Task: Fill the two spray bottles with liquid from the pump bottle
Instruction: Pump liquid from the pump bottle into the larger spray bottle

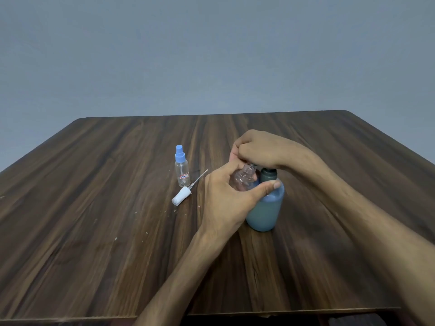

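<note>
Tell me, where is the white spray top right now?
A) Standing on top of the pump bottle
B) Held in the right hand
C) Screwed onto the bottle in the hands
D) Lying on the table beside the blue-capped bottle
D: the white spray top lies on its side on the table, its thin tube pointing away, just in front of the blue-capped bottle.
</note>
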`<state>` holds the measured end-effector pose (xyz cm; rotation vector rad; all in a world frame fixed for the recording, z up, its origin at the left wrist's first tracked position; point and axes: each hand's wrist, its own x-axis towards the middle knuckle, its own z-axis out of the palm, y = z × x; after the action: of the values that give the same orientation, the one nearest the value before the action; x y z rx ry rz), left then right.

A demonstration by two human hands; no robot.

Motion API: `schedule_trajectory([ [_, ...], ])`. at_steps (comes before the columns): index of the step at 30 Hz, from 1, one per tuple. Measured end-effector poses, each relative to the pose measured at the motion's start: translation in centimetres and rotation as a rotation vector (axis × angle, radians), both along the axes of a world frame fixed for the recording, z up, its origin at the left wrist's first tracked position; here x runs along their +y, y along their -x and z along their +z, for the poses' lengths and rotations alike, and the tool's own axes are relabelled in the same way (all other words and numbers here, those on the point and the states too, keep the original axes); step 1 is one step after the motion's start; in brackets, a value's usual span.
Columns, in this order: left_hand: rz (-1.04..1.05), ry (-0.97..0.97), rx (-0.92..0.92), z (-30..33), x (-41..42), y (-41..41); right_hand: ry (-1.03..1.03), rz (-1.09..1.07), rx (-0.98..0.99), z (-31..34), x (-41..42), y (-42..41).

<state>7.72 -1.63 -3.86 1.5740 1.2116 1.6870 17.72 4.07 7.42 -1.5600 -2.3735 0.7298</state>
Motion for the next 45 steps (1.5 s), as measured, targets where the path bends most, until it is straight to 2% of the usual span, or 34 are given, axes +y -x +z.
schedule_trajectory([
  [10, 0.004, -0.007, 0.011, 0.1, -0.1, -0.06, -0.025, 0.006, -0.032, 0.1, 0.07, 0.04],
  [22, 0.004, -0.019, 0.019, 0.0, -0.06, 0.07, -0.027, 0.017, 0.04, 0.4, 0.25, -0.22],
  [26, 0.005, -0.006, 0.003, 0.18, -0.15, -0.1, 0.012, 0.018, -0.023, 0.11, 0.09, 0.15],
  [30, 0.002, -0.027, 0.013, 0.1, -0.13, 0.06, -0.013, 0.025, 0.014, 0.57, 0.22, -0.15],
  [34, 0.004, -0.016, 0.002, 0.08, -0.05, -0.11, 0.027, 0.026, -0.028, 0.1, 0.23, 0.08],
  [39, 0.001, -0.021, 0.003, 0.07, -0.11, -0.06, -0.026, 0.018, 0.046, 0.47, 0.38, -0.34],
  [45, -0.003, -0.013, -0.01, -0.11, -0.04, 0.02, -0.024, 0.014, -0.019, 0.4, 0.13, 0.05],
])
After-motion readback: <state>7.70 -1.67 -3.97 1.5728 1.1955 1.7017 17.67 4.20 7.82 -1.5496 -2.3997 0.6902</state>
